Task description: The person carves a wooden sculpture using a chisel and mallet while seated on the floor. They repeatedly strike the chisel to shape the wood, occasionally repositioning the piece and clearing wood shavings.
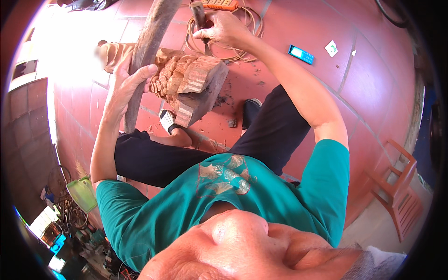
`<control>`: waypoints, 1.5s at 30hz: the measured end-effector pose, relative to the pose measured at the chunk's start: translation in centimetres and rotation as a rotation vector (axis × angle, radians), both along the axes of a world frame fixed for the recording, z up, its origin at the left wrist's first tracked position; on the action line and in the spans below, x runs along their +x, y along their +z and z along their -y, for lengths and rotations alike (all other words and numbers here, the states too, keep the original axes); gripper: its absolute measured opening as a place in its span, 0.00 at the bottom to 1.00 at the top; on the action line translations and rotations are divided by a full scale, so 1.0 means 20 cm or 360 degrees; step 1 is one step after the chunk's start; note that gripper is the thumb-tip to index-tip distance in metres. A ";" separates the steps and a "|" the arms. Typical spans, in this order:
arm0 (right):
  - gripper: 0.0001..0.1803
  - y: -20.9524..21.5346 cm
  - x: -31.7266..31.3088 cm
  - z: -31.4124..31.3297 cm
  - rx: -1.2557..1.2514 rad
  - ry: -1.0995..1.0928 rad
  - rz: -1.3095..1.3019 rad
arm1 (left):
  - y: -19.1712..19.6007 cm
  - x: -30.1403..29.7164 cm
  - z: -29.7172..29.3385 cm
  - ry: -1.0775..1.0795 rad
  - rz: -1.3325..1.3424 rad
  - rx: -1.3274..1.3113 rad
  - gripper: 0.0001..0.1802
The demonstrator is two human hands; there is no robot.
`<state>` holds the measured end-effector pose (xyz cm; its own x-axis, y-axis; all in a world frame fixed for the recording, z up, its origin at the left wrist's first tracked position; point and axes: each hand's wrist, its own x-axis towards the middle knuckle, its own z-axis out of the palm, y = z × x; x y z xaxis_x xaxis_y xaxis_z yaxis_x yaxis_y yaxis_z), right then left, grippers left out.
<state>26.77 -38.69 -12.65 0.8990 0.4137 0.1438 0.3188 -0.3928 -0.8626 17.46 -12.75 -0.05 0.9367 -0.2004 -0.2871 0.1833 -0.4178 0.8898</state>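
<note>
The left hand wraps around a long, weathered wooden post that runs from twelve o'clock down toward the person's knee; the fingers curl over its right side and the thumb sits behind, so the grip is clenched on the post. Just to the three o'clock side of that hand, touching the post, rests a carved wood block, pale and scalloped on its left face, reddish and roughly sawn on its right end. It sits tilted above the person's feet, near the middle top of the view.

The right hand is at twelve o'clock from the block, closed around the dark handle of a chisel that points down toward the top of the carving; the blade tip is hidden behind the hand and the block. The fingers are clenched on the handle.

Behind the right hand a coil of tan cable lies on the red tiled floor, with an orange power strip at the top edge. At two o'clock from the block a blue mobile phone lies flat on the tiles, well apart from the hand. A red wooden chair stands at four o'clock. The person wears a green shirt and dark trousers.
</note>
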 end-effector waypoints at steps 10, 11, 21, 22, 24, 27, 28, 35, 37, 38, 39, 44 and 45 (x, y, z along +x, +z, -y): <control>0.22 -0.07 -0.01 -0.11 0.0181 0.0084 0.0059 | 0.03 -0.02 0.01 0.0024 0.0009 0.0118 0.32; 0.22 -0.03 -0.04 -0.11 0.0139 0.0081 0.0052 | 0.03 -0.02 0.00 0.0035 0.0021 0.0114 0.32; 0.23 0.02 -0.07 -0.12 0.0153 0.0084 0.0255 | 0.03 -0.02 -0.04 -0.0052 0.0251 0.0257 0.34; 0.22 0.03 -0.08 -0.12 0.0140 0.0096 0.0271 | 0.02 -0.03 -0.04 -0.0044 0.0265 0.0229 0.33; 0.20 0.06 -0.12 -0.13 0.0113 0.0118 0.0302 | 0.02 -0.04 -0.04 -0.0028 0.0295 0.0173 0.33; 0.21 0.05 -0.14 -0.15 0.0068 0.0129 0.0426 | 0.02 -0.05 -0.04 -0.0046 0.0314 0.0150 0.32; 0.21 0.06 -0.15 -0.16 0.0040 0.0124 0.0461 | 0.02 -0.05 -0.05 -0.0048 0.0339 0.0180 0.33; 0.20 0.07 -0.20 -0.19 -0.0001 0.0189 0.0588 | 0.05 -0.08 -0.06 -0.0018 0.0482 0.0339 0.32; 0.20 0.09 -0.21 -0.19 -0.0011 0.0229 0.0578 | 0.07 -0.11 -0.06 0.0049 0.0515 0.0325 0.32; 0.20 0.10 -0.22 -0.20 -0.0025 0.0241 0.0568 | 0.08 -0.12 -0.06 0.0091 0.0528 0.0299 0.32; 0.20 0.11 -0.23 -0.20 -0.0039 0.0253 0.0558 | 0.09 -0.13 -0.07 0.0134 0.0540 0.0274 0.32; 0.21 0.05 -0.20 -0.25 0.0003 0.0273 0.0760 | 0.00 -0.16 -0.11 0.0038 0.0474 0.0459 0.37; 0.20 0.00 -0.18 -0.26 0.0026 0.0285 0.0832 | -0.01 -0.16 -0.12 -0.0005 0.0453 0.0560 0.38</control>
<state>23.12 -33.46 -12.64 0.6219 0.5474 0.5599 0.7669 -0.2810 -0.5771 14.18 -10.29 -0.23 0.9877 -0.1399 -0.0693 -0.0500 -0.7042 0.7082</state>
